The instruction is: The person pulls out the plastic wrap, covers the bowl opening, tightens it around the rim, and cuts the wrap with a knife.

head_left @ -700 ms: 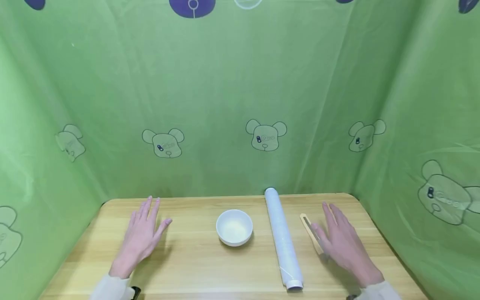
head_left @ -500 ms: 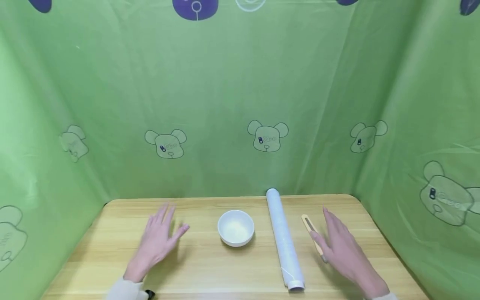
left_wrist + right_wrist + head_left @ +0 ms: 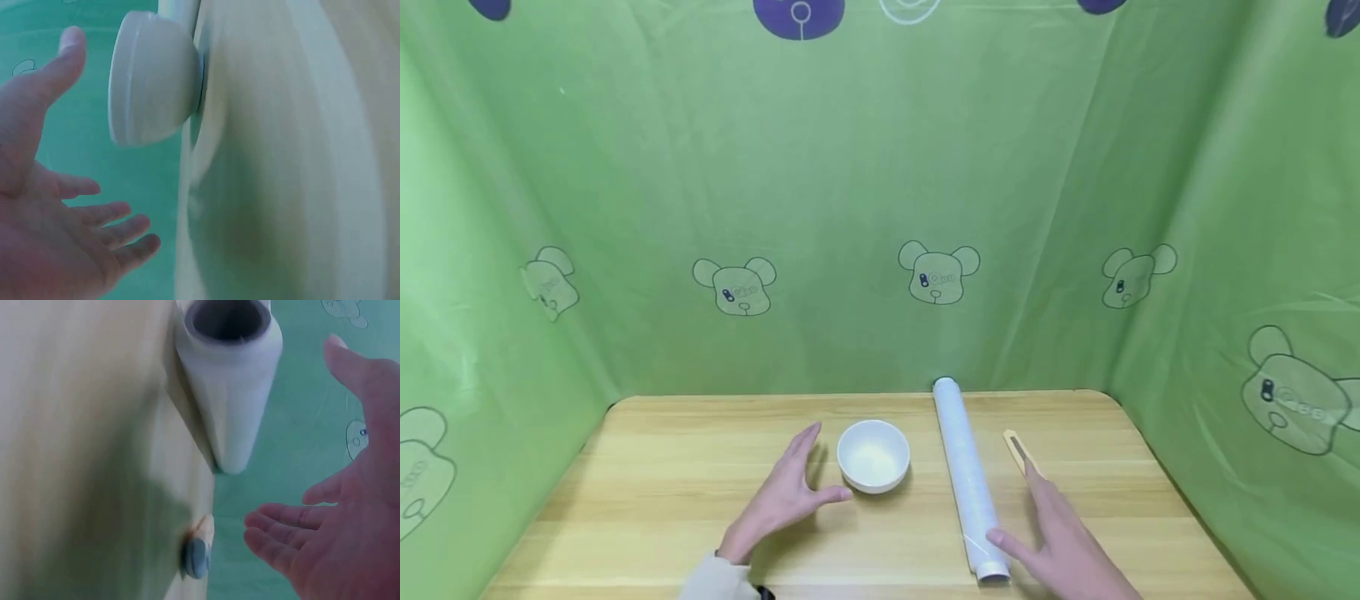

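A white bowl (image 3: 872, 457) stands upright on the wooden table. My left hand (image 3: 785, 493) is just left of it, thumb and fingers spread apart, holding nothing. The left wrist view shows the bowl (image 3: 153, 78) beyond the open palm (image 3: 50, 231). Right of the bowl lies a long roll of cling film (image 3: 966, 475), its hollow core facing me. My right hand (image 3: 1060, 542) hovers at the roll's near right side, its thumb overlapping the roll in the head view. Partly behind its fingers lies a utility knife (image 3: 1017, 447) with a yellowish handle; its grey end (image 3: 197, 557) shows in the right wrist view.
The wooden table (image 3: 647, 492) has rounded far corners. Green curtains (image 3: 835, 333) printed with bear heads rise at its back and along both sides. In the right wrist view the roll's near end (image 3: 228, 337) sits close to the right hand.
My left hand has moved right, from open table to beside the bowl. My right hand has come left and nearer me, toward the roll. Bowl, roll and knife have stayed in place.
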A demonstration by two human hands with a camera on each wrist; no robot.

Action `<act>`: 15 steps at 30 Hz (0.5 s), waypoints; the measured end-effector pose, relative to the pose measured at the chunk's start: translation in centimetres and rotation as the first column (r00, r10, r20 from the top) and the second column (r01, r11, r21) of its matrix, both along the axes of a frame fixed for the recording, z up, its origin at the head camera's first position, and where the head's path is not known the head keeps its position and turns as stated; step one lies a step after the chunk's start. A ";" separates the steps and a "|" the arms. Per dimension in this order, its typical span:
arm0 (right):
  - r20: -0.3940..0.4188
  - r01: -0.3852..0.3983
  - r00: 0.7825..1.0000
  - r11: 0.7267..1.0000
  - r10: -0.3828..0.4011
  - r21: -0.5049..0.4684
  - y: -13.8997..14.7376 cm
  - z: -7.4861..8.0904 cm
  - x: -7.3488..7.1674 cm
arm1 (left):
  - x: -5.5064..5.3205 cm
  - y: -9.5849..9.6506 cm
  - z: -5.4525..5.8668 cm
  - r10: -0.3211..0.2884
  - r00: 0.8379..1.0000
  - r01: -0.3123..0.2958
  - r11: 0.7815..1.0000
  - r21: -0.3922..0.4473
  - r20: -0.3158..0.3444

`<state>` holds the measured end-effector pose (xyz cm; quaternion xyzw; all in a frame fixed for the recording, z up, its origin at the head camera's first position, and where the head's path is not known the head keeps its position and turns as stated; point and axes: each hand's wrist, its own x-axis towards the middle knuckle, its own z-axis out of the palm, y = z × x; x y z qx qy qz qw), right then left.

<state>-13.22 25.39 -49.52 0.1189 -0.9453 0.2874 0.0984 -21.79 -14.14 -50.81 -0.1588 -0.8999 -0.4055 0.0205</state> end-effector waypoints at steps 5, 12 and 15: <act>0.068 -0.003 0.998 1.000 0.003 0.000 -1.0 -0.9 0.9 | -0.4 1.8 -0.9 -0.015 1.000 0.013 0.995 0.100 0.020; 0.109 0.041 0.993 0.999 -0.043 0.021 -2.3 -2.0 1.3 | -0.8 3.5 -1.5 -0.040 0.999 0.035 0.966 0.257 0.014; 0.132 0.071 0.988 0.997 -0.075 0.037 -2.9 -2.4 1.3 | -0.9 4.1 -1.6 -0.074 0.996 0.050 0.925 0.377 0.050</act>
